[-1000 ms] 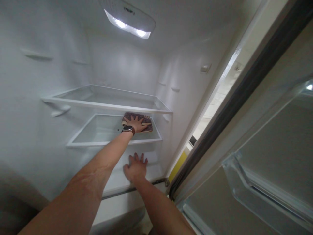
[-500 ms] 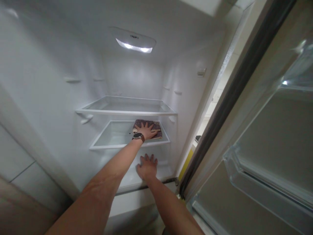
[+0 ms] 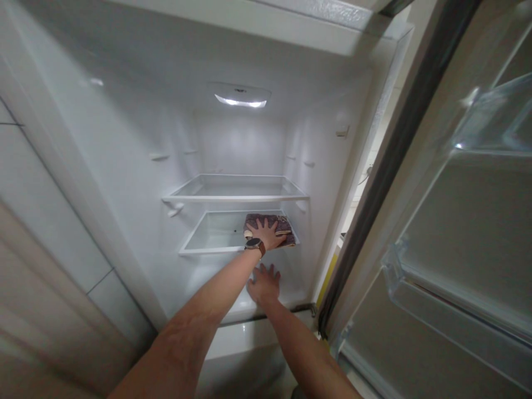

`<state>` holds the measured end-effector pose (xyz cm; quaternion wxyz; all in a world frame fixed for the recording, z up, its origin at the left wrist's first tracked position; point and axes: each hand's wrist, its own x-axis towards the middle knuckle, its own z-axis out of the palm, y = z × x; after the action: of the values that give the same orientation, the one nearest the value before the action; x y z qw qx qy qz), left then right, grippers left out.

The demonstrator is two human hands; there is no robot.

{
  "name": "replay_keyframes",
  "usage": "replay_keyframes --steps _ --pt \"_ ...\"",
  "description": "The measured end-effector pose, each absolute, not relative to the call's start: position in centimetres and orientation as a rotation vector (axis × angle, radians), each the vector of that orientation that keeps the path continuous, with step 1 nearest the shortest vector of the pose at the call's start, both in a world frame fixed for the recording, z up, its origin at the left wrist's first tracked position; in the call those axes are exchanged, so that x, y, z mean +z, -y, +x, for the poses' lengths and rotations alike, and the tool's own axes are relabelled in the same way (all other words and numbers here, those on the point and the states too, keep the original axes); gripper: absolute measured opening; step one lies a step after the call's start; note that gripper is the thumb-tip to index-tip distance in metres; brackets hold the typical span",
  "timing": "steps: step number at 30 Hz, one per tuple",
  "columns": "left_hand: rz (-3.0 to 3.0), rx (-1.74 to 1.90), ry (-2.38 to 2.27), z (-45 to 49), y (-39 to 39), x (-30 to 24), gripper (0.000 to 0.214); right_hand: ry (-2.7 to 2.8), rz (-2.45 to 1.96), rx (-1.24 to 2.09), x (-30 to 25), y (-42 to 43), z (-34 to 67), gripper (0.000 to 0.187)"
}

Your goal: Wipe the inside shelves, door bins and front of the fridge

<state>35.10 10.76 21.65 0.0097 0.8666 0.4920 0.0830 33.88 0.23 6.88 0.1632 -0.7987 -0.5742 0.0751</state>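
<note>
Cloth (image 3: 284, 224): folded and patterned, it lies directly beneath our left hand (image 3: 268, 235), on the right part of the lower shelf (image 3: 218, 228).
Left hand: we have it laid flat on top, fingers fanned, gripping nothing; if we push unevenly, the folded layers could slide apart or bunch.
Right hand (image 3: 265, 284): spread wide with nothing in it, lower than the left hand; we cannot tell whether it touches a surface.
Lower shelf: leaning hard through the left hand could shift or tip it, since we cannot see how firmly it sits.
Speck (image 3: 235, 230): dark, to the left of our left hand; if it is loose dirt, a sweep could smear it.
Upper shelf (image 3: 236, 198): above our left hand; raising that hand quickly could knock the watch (image 3: 252, 244) against its front edge.
Door (image 3: 477, 216): right of both hands; swinging inward, it could bump our right arm (image 3: 307, 343).
</note>
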Motion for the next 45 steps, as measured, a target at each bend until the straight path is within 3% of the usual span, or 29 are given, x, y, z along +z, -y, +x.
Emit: replay_keyframes --steps 15,21,28,33,39,45 --pt "2.695 0.288 -1.358 35.3 -8.5 21.0 0.088 1.709 -2.324 0.192 7.0 -0.2 34.0 0.064" --pt "2.682 0.378 -1.386 35.5 -8.3 21.7 0.060 1.697 -2.316 0.208 6.7 -0.4 34.1 0.064" --pt "2.647 0.469 -1.464 36.3 -8.6 22.2 0.044 1.700 -2.317 0.197 6.7 -0.7 34.1 0.066" --pt "2.636 0.462 -1.475 36.2 -8.9 21.9 0.048 1.695 -2.297 0.196 6.8 -0.6 34.1 0.065" --pt "2.626 0.431 -1.500 36.6 -9.4 21.8 0.080 1.701 -2.309 0.209 6.9 -0.5 34.1 0.064" --pt "2.634 0.384 -1.500 37.0 -10.1 21.6 0.092 1.685 -2.287 0.159 6.8 -0.3 34.0 0.061"
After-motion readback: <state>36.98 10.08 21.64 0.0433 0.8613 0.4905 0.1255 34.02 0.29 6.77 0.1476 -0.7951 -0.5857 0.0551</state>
